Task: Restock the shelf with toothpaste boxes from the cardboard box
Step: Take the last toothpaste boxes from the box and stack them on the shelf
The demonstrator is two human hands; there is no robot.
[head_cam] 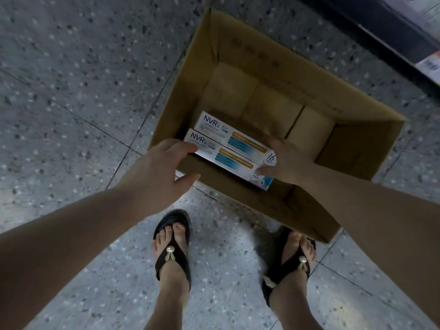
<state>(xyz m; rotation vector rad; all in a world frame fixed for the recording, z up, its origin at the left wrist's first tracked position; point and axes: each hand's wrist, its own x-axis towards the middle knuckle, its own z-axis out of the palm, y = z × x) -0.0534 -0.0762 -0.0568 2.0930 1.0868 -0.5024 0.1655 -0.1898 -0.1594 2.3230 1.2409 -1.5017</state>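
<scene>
An open brown cardboard box [345, 108] stands on the floor in front of my feet. Two white and blue toothpaste boxes [228, 148] marked NVR lie side by side over its near-left part. My left hand [164, 167] grips their left ends with fingers on top and thumb below. Their right ends are held by my right hand [289, 163]. The rest of the carton's bottom shows bare cardboard flaps [269, 106].
The floor is grey speckled tile [71, 91]. The dark base of a shelf [381, 27] runs along the top right, with packaged goods [431, 65] at its edge. My feet in black sandals [172, 256] stand just behind the carton.
</scene>
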